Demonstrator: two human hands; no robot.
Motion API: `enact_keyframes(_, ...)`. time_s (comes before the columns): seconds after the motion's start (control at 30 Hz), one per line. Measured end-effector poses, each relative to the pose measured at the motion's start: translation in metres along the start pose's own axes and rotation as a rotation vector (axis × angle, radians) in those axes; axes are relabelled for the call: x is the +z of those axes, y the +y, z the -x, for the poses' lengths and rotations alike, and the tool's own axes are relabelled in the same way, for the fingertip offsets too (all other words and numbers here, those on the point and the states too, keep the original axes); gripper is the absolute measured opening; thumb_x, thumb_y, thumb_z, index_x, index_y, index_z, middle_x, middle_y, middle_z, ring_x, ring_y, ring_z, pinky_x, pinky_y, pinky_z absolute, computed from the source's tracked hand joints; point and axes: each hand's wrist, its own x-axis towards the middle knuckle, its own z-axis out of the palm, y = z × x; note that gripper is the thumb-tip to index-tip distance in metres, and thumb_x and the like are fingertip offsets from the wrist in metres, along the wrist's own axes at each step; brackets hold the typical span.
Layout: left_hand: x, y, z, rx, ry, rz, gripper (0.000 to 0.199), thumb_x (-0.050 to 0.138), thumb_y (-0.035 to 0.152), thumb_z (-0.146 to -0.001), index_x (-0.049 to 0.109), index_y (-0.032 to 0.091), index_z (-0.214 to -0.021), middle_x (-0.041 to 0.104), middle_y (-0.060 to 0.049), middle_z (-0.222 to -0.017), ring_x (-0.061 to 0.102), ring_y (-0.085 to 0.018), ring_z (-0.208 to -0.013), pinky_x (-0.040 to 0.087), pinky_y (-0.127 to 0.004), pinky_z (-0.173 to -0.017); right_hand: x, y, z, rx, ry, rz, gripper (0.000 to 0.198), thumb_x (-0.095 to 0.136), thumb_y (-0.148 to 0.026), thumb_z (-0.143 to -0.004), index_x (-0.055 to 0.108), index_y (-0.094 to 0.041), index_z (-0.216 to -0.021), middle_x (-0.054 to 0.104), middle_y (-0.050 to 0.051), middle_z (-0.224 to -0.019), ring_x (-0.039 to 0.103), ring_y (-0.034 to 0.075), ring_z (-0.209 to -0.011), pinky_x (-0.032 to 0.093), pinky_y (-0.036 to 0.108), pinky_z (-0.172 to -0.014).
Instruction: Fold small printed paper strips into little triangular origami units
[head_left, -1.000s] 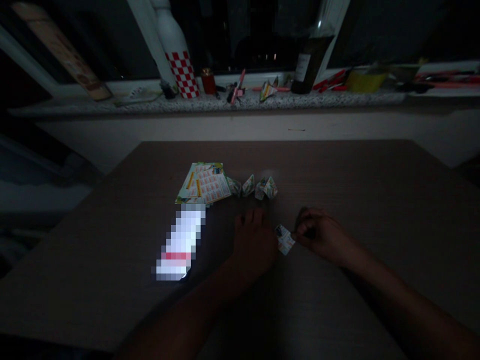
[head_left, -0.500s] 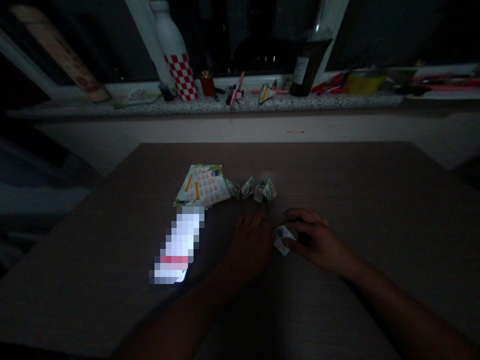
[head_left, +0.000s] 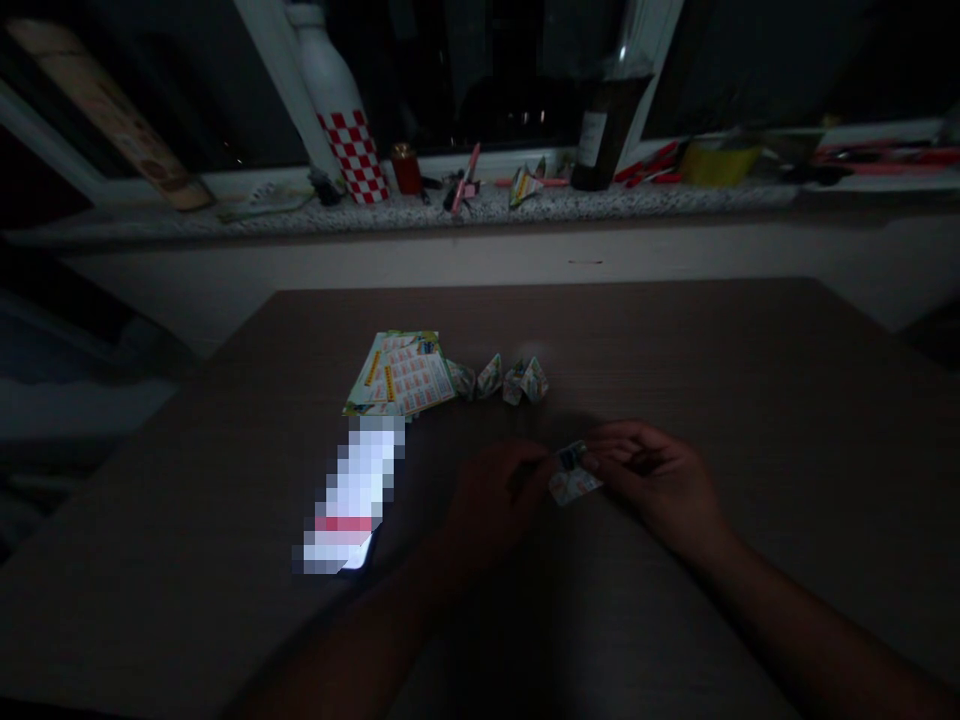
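Observation:
Between my two hands is a small folded piece of printed paper (head_left: pixel 574 487), white with coloured print. My right hand (head_left: pixel 656 480) pinches its upper right edge between thumb and fingers. At its left edge, my left hand (head_left: pixel 499 490) has thumb and fingertips closed on the paper, though the hand is in deep shadow. Beyond the hands stands a row of several folded paper shapes (head_left: pixel 534 380). The row's left end touches a stack of printed paper sheets (head_left: pixel 420 380).
A lit phone (head_left: pixel 352 490), its screen blurred, lies left of my left hand on the wooden table (head_left: pixel 675 350). Along the stone windowsill (head_left: pixel 420 215) stand a red-and-white checked bottle (head_left: pixel 356 155), a red jar (head_left: pixel 406 170), a dark bottle (head_left: pixel 600 135) and pens (head_left: pixel 466 180).
The paper has turned and its near edge now slants differently. My right hand has closed from loosely spread fingers into a pinch, and my left fingers have come round to the paper's edge.

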Motion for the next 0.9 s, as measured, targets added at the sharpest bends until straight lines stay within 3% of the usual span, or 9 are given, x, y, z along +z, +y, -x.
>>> enact_keyframes(0.27, -0.0004, 0.0085, 0.0, -0.164, 0.105, 0.165, 0.01, 0.063, 0.028, -0.08, 0.065, 0.019, -0.08, 0.068, 0.0, -0.076, 0.062, -0.014, -0.072, 0.048, -0.024, -0.067, 0.0027, -0.0031, 0.0038, -0.014, 0.01, 0.062, 0.031, 0.08, -0.041, -0.063, 0.066, -0.02, -0.08, 0.074, 0.005, -0.072, 0.071, 0.018, -0.064, 0.06, 0.029, -0.059)
enact_keyframes(0.4, 0.0024, 0.0083, -0.0004, -0.217, 0.062, 0.335, 0.015, 0.068, 0.028, -0.075, 0.064, 0.017, -0.085, 0.068, -0.001, -0.08, 0.062, -0.014, -0.074, 0.048, -0.024, -0.069, 0.0037, -0.0046, 0.0051, -0.017, 0.039, 0.062, 0.029, 0.08, -0.04, -0.063, 0.065, -0.02, -0.078, 0.073, 0.005, -0.071, 0.07, 0.018, -0.063, 0.06, 0.028, -0.057)
enact_keyframes(0.57, 0.0065, 0.0057, -0.0017, -0.174, -0.101, 0.382, 0.016, 0.068, 0.029, -0.074, 0.066, 0.016, -0.082, 0.065, -0.002, -0.079, 0.059, -0.015, -0.074, 0.045, -0.024, -0.066, 0.0064, -0.0043, 0.0076, -0.038, 0.041, 0.073, 0.026, 0.079, -0.039, -0.065, 0.064, -0.021, -0.077, 0.073, 0.005, -0.069, 0.07, 0.019, -0.062, 0.059, 0.029, -0.056)
enact_keyframes(0.9, 0.0021, 0.0059, -0.0027, -0.121, -0.103, 0.374, 0.017, 0.066, 0.027, -0.077, 0.063, 0.015, -0.065, 0.061, -0.001, -0.069, 0.055, -0.013, -0.066, 0.041, -0.023, -0.063, 0.0063, -0.0025, 0.0106, -0.081, -0.024, 0.012, 0.023, 0.078, -0.021, -0.065, 0.065, -0.022, -0.085, 0.072, 0.001, -0.072, 0.069, 0.015, -0.065, 0.058, 0.024, -0.059)
